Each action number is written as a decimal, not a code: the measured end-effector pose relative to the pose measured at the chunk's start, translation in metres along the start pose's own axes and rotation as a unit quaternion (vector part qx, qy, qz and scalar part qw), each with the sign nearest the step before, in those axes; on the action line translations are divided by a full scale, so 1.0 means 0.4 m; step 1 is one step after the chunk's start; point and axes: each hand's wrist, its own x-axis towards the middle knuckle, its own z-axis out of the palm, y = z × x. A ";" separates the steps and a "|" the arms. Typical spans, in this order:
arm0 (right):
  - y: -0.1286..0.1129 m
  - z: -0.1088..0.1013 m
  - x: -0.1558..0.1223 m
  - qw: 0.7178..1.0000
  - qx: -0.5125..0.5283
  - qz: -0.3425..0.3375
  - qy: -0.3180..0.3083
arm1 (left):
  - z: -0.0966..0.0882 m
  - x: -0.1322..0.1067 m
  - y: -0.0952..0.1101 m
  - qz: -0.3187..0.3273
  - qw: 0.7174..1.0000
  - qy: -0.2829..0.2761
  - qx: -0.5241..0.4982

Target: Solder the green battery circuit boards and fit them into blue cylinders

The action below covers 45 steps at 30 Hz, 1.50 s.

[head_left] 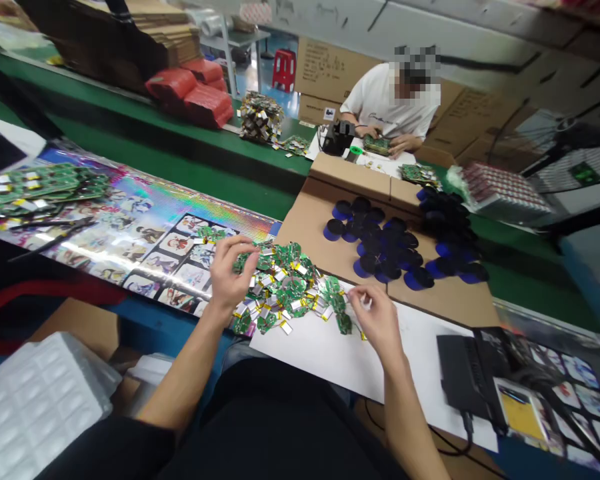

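- Boards (293, 291): thin, green, notched plates, heaped loosely, with flat silvery cells (286, 327) and yellow tape among them.
- The heap lies between the hands, partly on matte white paper (305, 357), beside plain brown cardboard (300, 217) bearing short blue-and-black cylinders (365, 267).
- Left hand (230, 275): loosely curled, a gap between thumb and fingers, at the heap's left edge.
- Right hand (377, 317): thumb and forefinger nearly meeting, just beside the rightmost boards; blur hides whether they pinch anything, so I cannot tell.
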 end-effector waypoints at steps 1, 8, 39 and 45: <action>0.027 -0.008 -0.041 1.000 -0.020 0.021 -0.001 | -0.024 -0.034 0.002 -0.002 1.000 -0.009 0.007; 0.092 0.062 -0.168 0.988 -0.125 0.089 -0.004 | -0.089 -0.259 0.002 -0.086 0.977 -0.160 0.111; -0.071 0.120 -0.168 0.919 0.391 0.037 0.022 | 0.146 -0.118 0.251 -0.296 0.859 -0.283 -0.307; -0.066 0.041 -0.090 0.966 0.224 -0.096 0.081 | 0.070 0.021 0.222 -0.112 0.822 -0.535 -0.159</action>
